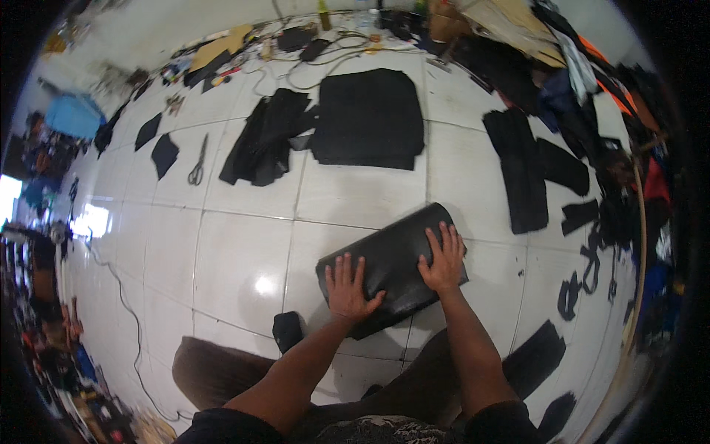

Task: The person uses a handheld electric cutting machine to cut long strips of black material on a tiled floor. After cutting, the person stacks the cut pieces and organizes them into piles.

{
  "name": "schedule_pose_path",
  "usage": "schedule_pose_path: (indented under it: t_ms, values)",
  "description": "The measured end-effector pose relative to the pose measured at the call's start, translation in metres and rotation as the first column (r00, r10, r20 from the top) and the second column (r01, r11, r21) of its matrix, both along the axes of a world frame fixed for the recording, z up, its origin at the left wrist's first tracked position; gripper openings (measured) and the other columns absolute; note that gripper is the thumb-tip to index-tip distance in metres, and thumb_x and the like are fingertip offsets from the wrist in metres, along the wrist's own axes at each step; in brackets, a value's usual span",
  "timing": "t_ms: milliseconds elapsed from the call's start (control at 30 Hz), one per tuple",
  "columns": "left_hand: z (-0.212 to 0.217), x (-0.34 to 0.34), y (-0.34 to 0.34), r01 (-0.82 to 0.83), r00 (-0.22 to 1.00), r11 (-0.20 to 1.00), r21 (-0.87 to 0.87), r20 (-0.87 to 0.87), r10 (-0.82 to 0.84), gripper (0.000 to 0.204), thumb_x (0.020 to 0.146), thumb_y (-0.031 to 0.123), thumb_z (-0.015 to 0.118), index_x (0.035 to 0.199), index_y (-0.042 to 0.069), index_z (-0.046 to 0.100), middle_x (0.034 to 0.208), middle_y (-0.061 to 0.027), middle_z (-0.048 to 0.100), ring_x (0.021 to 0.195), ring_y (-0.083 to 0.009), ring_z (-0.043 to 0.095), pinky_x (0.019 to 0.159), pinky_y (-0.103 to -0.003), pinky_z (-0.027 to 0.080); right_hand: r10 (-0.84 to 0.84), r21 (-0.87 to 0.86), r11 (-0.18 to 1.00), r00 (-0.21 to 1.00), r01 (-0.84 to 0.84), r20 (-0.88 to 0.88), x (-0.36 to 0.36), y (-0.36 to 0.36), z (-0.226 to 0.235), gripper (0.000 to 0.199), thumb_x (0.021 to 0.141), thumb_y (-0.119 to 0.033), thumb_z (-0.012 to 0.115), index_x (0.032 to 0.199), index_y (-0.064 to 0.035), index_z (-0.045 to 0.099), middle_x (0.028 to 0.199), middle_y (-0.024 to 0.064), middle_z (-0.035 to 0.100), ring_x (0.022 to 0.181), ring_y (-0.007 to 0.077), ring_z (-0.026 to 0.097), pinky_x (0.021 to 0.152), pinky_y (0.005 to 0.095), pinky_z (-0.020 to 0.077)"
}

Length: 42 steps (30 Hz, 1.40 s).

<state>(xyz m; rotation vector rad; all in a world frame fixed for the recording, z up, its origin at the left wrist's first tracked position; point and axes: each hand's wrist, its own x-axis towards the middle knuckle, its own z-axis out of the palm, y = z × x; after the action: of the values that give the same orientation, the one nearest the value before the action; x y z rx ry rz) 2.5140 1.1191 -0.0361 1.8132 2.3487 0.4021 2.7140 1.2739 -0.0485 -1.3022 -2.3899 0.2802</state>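
A folded or rolled piece of smooth black sheet material (pixel 396 268), slightly shiny, lies slantwise on the tiled floor in front of me. Flat on its left part rests my left hand (pixel 350 290), fingers spread. My right hand (pixel 443 260) presses on its right end, fingers also stretched out and pointing away from me. Neither hand grips anything. Beyond the sheet is a stack of black fabric panels (pixel 370 118), with a crumpled pile of black cloth (pixel 268 137) to its left. A small black piece (pixel 287 330) lies close to my left forearm.
Scissors (pixel 198 161) and two black diamond-shaped pieces (pixel 164 155) lie at the far left. Long black strips (pixel 519 170) are at right, beside heaped cloth and straps. Cables (pixel 333 58), a bottle (pixel 324 15) and scraps line the wall. A thin cord (pixel 129 311) runs along the left floor.
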Motion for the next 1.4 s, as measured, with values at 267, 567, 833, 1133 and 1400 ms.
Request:
schedule_pose_path:
  t_ms: [267,567,833,1133,1400]
  values:
    - [-0.019,0.011,0.013,0.066,0.996,0.997,0.029,-0.062,-0.064,0.090,0.074,0.055,0.065,0.143,0.005,0.034,0.146,-0.0255,0.028,0.136,-0.0442,0.023,0.110,-0.059,0.011,-0.021,-0.047,0.999,1.000,0.021,0.004,0.016,0.012,-0.012,0.064,0.077,-0.038,0.064,0.135,-0.0170,0.047,0.147,0.0169,0.034,0.136,0.0386,0.029,0.110,0.0554,0.0220]
    - [-0.066,0.028,0.003,0.159,0.942,0.975,0.155,-0.319,-0.103,0.080,0.085,0.061,0.052,0.142,0.007,0.037,0.140,-0.0248,0.038,0.130,-0.0403,0.036,0.105,-0.056,0.024,0.000,0.062,0.998,0.960,0.018,-0.278,0.041,0.003,-0.056,0.060,0.071,-0.038,0.069,0.123,-0.0131,0.056,0.141,0.0183,0.040,0.135,0.0380,0.030,0.109,0.0570,0.0231]
    - [-0.046,0.009,0.067,0.158,0.964,0.852,-0.499,-0.109,-0.243,0.085,0.081,0.065,0.054,0.135,0.000,0.039,0.128,-0.0275,0.047,0.111,-0.0411,0.050,0.097,-0.046,0.038,-0.096,-0.155,0.985,0.984,0.072,-0.153,0.069,-0.041,-0.097,0.067,0.086,-0.055,0.052,0.140,-0.0168,0.042,0.153,0.0166,0.021,0.144,0.0363,0.009,0.116,0.0539,0.0032]
    - [0.005,0.003,0.139,0.345,0.913,0.429,-0.835,0.193,-0.359,0.091,0.069,0.067,0.067,0.125,-0.002,0.045,0.101,-0.0214,0.060,0.088,-0.0336,0.058,0.079,-0.045,0.046,-0.295,-0.492,0.835,0.955,0.247,-0.022,0.146,-0.176,-0.036,0.053,0.083,-0.047,0.063,0.119,-0.0104,0.055,0.112,0.0187,0.057,0.102,0.0376,0.058,0.084,0.0459,0.0480]
    - [-0.049,-0.015,0.085,0.623,0.779,0.561,-0.545,0.490,-0.391,0.113,0.071,0.041,0.079,0.151,0.012,0.004,0.146,-0.0301,0.026,0.130,-0.0402,0.037,0.108,-0.046,0.031,-0.887,-0.646,0.452,0.384,0.615,-0.255,0.098,-0.484,-0.058,0.031,0.088,-0.034,0.059,0.099,-0.0045,0.062,0.096,0.0157,0.063,0.090,0.0322,0.062,0.078,0.0426,0.0484]
